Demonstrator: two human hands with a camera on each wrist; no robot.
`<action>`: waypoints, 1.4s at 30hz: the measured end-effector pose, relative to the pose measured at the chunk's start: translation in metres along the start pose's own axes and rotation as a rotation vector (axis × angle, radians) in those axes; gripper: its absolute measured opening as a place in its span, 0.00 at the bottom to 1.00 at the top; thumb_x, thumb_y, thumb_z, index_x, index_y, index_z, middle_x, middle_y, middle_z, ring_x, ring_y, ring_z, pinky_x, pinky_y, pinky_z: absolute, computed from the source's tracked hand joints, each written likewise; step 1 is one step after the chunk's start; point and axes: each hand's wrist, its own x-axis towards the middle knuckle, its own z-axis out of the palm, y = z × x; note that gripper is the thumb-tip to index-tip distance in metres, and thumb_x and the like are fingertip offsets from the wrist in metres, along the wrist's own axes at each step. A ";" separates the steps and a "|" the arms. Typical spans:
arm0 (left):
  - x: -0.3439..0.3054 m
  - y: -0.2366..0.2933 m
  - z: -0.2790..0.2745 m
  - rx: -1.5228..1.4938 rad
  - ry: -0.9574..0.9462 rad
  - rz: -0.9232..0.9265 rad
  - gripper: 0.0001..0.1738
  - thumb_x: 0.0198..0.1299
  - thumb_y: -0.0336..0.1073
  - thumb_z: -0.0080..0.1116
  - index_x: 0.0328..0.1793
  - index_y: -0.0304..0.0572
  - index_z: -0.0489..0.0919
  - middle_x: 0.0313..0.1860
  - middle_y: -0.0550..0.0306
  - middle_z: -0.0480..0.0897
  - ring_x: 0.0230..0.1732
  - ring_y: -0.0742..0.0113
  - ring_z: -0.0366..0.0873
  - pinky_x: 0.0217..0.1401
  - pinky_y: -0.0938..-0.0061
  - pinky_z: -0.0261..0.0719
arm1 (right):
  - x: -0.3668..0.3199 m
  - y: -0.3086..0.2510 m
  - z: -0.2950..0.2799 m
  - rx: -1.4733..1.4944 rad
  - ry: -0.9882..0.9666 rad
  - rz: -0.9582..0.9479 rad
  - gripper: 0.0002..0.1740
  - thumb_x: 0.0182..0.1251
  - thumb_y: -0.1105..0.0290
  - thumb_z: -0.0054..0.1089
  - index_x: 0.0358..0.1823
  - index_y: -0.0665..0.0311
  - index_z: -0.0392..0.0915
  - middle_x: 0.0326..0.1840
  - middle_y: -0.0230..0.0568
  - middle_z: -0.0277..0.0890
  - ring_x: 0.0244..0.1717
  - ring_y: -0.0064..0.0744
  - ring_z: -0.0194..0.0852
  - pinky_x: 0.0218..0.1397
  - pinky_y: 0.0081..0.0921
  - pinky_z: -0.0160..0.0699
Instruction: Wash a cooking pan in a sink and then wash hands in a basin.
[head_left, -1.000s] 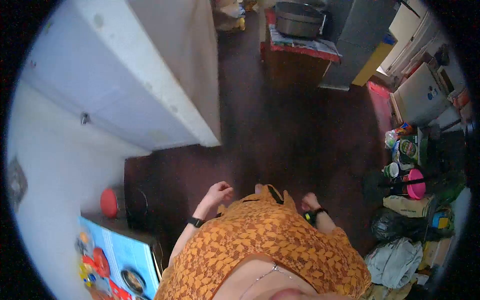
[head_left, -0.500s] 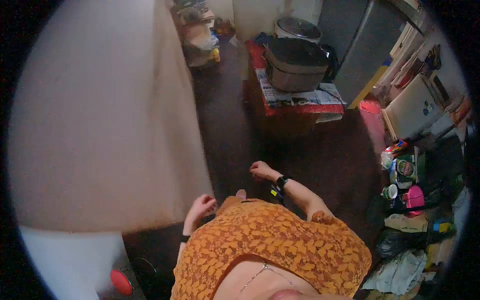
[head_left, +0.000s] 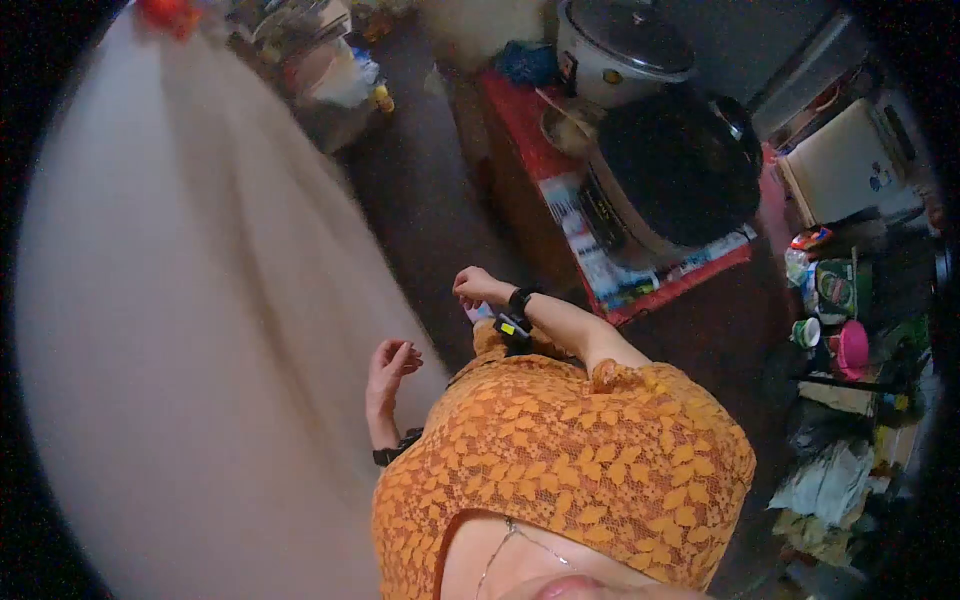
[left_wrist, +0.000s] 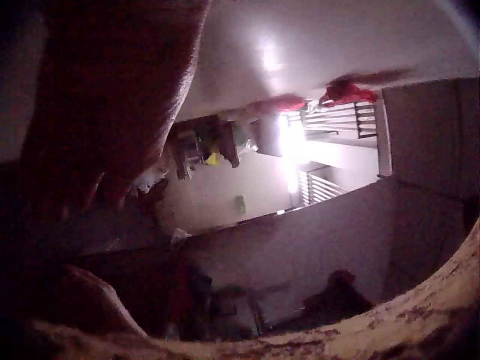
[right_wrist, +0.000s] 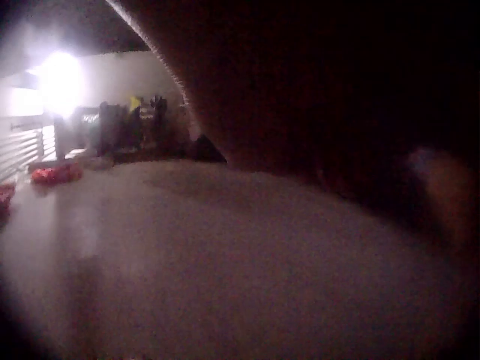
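In the head view my left hand (head_left: 390, 375) hangs with loosely curled fingers and nothing in it, beside a pale, curtain-like surface (head_left: 230, 300). Farther forward, my right hand (head_left: 482, 287) is held in front of the body, its fingers loosely bent and empty. Each wrist wears a dark band. The left wrist view has the left hand (left_wrist: 112, 97) as a dark shape with fingers pointing down. Mostly in shadow, the right hand (right_wrist: 300, 82) fills the upper right of the right wrist view, its fingers hidden.
Ahead to the right, a table with a red cloth (head_left: 525, 130) bears a large dark-topped cooker (head_left: 680, 165), a white rice cooker (head_left: 625, 55) and a small bowl (head_left: 570, 130). Bags, a pink container (head_left: 852, 348) and a white cup (head_left: 805, 333) line the right side. Dark floor (head_left: 420, 180) runs ahead.
The body has moved forward and turned, so the cooker table is nearer and the pale surface fills the left. My right hand has swung forward and inward. The blue-covered table has left the view.
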 end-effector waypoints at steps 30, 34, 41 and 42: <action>0.773 0.562 -0.112 0.518 -0.734 0.138 0.14 0.64 0.40 0.56 0.45 0.35 0.75 0.35 0.55 0.81 0.34 0.71 0.78 0.40 0.77 0.77 | 0.535 -0.342 -0.370 0.706 0.584 0.080 0.09 0.66 0.68 0.52 0.41 0.65 0.75 0.27 0.39 0.79 0.22 0.28 0.80 0.20 0.22 0.77; 0.877 0.574 -0.096 0.556 -0.813 0.143 0.14 0.64 0.41 0.56 0.45 0.37 0.75 0.34 0.56 0.81 0.34 0.72 0.79 0.38 0.78 0.78 | 0.583 -0.300 -0.439 1.020 0.820 0.136 0.09 0.66 0.68 0.53 0.42 0.66 0.74 0.29 0.43 0.78 0.23 0.33 0.80 0.21 0.27 0.80; 1.014 0.650 -0.059 0.534 -0.843 0.053 0.14 0.65 0.40 0.55 0.45 0.33 0.75 0.33 0.54 0.81 0.33 0.70 0.80 0.35 0.77 0.78 | 0.654 -0.299 -0.554 1.233 1.025 0.092 0.10 0.65 0.72 0.49 0.44 0.68 0.73 0.34 0.46 0.78 0.29 0.38 0.81 0.30 0.29 0.83; 1.034 0.659 -0.058 0.533 -0.828 0.048 0.14 0.65 0.40 0.54 0.45 0.33 0.75 0.33 0.54 0.82 0.32 0.70 0.80 0.36 0.76 0.78 | 0.671 -0.302 -0.562 1.224 1.021 0.090 0.10 0.64 0.73 0.49 0.44 0.68 0.73 0.33 0.46 0.78 0.30 0.38 0.81 0.30 0.29 0.83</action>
